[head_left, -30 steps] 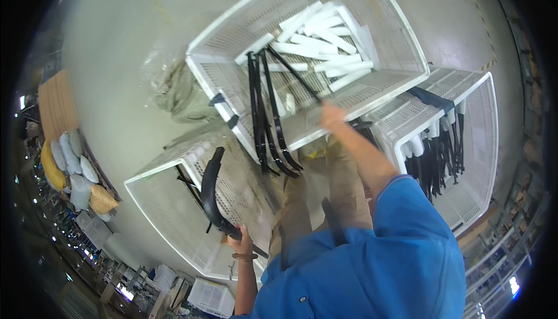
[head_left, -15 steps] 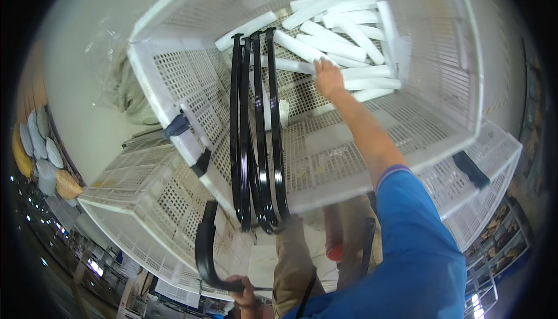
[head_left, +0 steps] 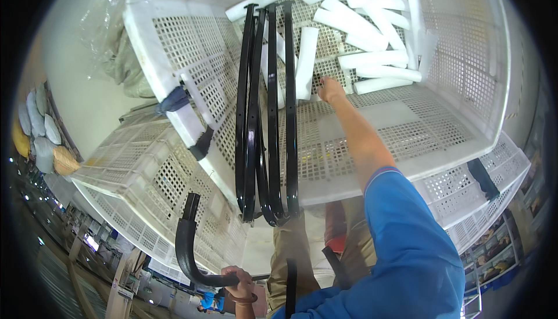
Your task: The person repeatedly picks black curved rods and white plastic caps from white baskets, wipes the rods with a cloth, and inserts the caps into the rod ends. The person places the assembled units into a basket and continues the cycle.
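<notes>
At the lower left, my left hand (head_left: 239, 284) is closed round one end of a curved black tube (head_left: 185, 243). A thicker dull sleeve covers much of its bend, and a narrower end sticks out at the top. My right hand (head_left: 331, 89) is low inside a large white crate (head_left: 325, 144), fingers curled, with nothing visible in them. Just left of it, a white foam tube (head_left: 306, 63) leans across the crate floor, apart from the fingers. Several glossy black bent tubes (head_left: 273, 121) rest side by side over the crate's near rim.
Several white foam tubes (head_left: 372, 57) lie loosely heaped at the crate's far right. Dark cloth strips (head_left: 174, 101) are tied on the crate's edge. Other white crates (head_left: 157, 174) stand below at both sides. Clear plastic wrapping (head_left: 136, 63) sits beyond the left wall.
My right hand has come away from the foam tube, which now lies more lengthwise, nearer the black tubes. My left hand still holds the curved tube. The view has shifted.
</notes>
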`<state>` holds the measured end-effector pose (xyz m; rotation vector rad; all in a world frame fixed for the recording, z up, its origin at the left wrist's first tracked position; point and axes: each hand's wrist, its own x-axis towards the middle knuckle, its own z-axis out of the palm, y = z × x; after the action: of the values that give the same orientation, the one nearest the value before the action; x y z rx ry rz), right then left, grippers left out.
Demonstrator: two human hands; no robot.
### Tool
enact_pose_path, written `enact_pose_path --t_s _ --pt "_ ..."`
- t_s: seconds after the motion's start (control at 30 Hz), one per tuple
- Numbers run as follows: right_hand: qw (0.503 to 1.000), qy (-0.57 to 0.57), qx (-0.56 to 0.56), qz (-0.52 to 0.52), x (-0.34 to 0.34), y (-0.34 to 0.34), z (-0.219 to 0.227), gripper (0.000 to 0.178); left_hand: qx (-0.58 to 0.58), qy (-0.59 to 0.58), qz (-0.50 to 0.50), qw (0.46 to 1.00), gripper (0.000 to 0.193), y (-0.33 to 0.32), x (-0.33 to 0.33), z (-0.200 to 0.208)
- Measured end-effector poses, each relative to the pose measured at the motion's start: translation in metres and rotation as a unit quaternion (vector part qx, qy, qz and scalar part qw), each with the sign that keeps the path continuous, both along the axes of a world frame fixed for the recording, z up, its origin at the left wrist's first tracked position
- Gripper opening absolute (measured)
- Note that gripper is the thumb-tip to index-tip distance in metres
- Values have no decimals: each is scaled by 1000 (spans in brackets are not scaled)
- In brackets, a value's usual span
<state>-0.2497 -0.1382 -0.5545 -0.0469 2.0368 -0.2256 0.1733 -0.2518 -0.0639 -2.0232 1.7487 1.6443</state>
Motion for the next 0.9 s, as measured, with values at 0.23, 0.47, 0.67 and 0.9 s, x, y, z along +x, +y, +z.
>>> enact_pose_path --t_s 0.23,0.47,0.67,0.9 --pt "991 63 40 -110 -17 -48 5 95 -31 -29 1 999 29 -1 19 -2" --pt "971 -40 -81 -220 -34 -65 -65 76 -24 -70 -19 997 35 15 38 -23" --pt "932 -2 -211 -294 -53 -12 28 39 38 -6 19 999 28 13 22 -8" --pt "863 230 -445 -59 -101 50 297 48 -9 70 -167 983 20 -34 -17 33"
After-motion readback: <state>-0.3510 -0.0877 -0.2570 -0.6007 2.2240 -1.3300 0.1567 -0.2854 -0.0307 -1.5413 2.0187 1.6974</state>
